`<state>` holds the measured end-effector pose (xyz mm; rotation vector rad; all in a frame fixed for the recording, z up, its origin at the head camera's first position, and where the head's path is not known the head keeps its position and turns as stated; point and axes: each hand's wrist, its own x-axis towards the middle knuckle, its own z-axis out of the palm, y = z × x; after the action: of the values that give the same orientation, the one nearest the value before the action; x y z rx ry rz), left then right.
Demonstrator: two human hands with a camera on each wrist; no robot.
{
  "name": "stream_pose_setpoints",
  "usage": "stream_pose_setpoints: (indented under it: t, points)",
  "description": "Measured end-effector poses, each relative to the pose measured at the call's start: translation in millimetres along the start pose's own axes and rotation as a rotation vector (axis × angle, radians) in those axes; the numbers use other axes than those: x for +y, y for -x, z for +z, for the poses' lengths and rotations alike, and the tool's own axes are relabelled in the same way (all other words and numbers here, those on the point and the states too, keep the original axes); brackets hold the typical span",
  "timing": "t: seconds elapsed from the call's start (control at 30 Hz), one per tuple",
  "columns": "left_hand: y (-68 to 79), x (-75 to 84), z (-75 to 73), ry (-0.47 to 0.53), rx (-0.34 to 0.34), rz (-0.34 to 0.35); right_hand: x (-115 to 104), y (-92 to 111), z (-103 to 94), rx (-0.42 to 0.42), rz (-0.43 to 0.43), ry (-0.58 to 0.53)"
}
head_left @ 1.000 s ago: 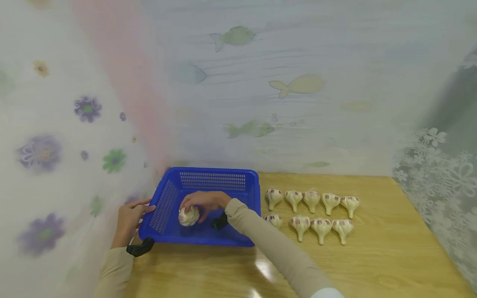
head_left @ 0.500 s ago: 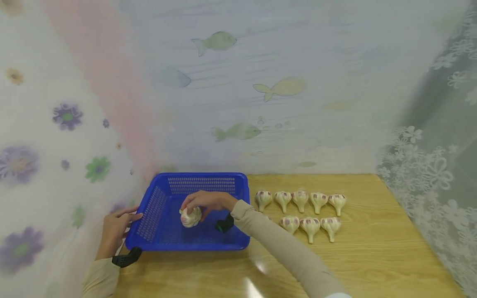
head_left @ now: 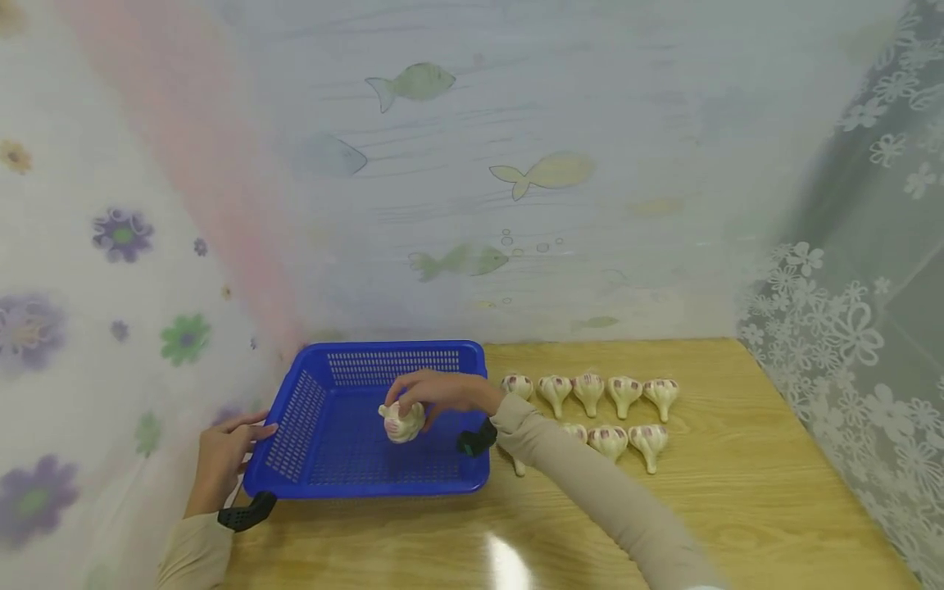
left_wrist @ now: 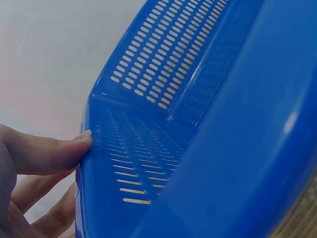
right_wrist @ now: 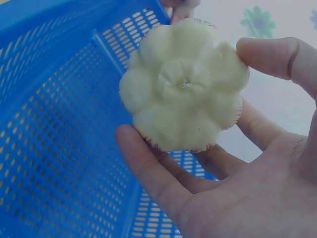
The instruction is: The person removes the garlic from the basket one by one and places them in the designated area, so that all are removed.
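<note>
A garlic bulb (head_left: 401, 424), cream with purplish streaks, is in my right hand (head_left: 442, 392) over the blue plastic basket (head_left: 369, 492). Seen from the right wrist, the bulb (right_wrist: 183, 87) turns its lobed underside to the camera, gripped between thumb and fingers. My left hand (head_left: 224, 455) holds the basket's left rim. In the left wrist view the thumb of that hand (left_wrist: 39, 156) lies on top of the rim, with fingers beneath on the outer side. Slotted walls and a mesh floor show inside the basket (left_wrist: 148, 59).
Right of the basket, more garlic bulbs (head_left: 625, 395) lie in two rows on the wooden table (head_left: 737, 492); my right forearm covers part of the nearer row. A painted wall (head_left: 627, 270) rises behind the table, another (head_left: 147, 328) at the left.
My right hand has lifted the garlic bulb off the basket's floor area and shifted it rightward within the basket. The left hand stays on the rim. The head view has panned slightly right.
</note>
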<state>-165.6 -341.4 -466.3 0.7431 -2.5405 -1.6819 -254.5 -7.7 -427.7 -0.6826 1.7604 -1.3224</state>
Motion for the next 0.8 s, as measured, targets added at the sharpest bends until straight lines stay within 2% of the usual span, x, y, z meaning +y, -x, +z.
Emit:
stream_pose_setpoints:
  t: [0.2, 0.53, 0.8]
  points:
    - [-1.1, -1.4, 1.2, 0.011, -0.002, -0.008, 1, 20, -6.9, 0.03, 0.004, 0.01]
    - [-3.3, 4.8, 3.9, -0.001, 0.011, 0.038, 2, 57, -24.7, 0.04, -0.035, 0.038]
    - [0.4, 2.9, 4.3, 0.006, 0.052, 0.032, 11, 86, -35.1, 0.085, -0.001, 0.055]
